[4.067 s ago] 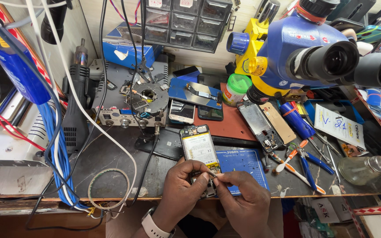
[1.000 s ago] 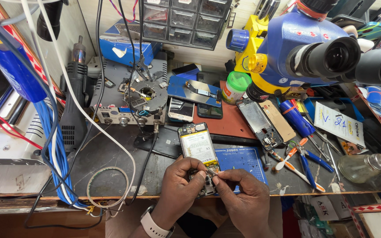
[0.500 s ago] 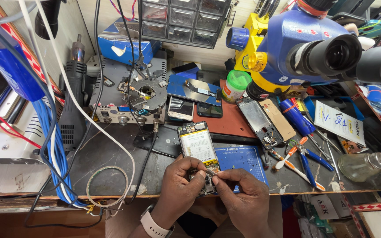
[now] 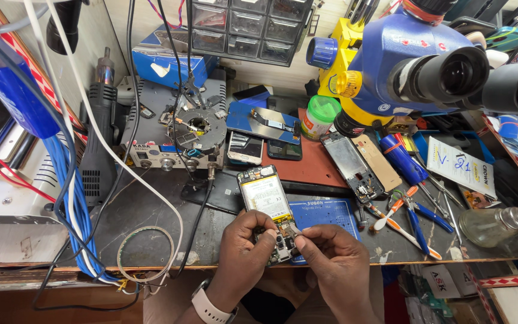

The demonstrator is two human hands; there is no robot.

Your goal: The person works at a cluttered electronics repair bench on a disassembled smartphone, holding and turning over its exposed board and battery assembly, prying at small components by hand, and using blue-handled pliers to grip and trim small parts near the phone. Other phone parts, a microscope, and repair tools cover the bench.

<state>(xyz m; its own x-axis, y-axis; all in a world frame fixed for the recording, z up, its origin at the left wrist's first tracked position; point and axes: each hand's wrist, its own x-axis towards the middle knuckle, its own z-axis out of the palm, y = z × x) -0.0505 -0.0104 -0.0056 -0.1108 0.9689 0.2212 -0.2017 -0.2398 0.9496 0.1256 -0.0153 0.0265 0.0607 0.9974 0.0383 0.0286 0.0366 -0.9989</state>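
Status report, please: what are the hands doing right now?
Left hand holds opened phone at bench edge. Right hand pinches its lower end. Tools lie right, apart.

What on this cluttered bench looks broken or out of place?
The phone in both hands has no back cover, so its battery and boards are bare. The left hand steadies it; the right hand pinches a small part at its lower end. Another opened phone lies behind.

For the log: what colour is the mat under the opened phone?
Blue mat, clearest in the head view.
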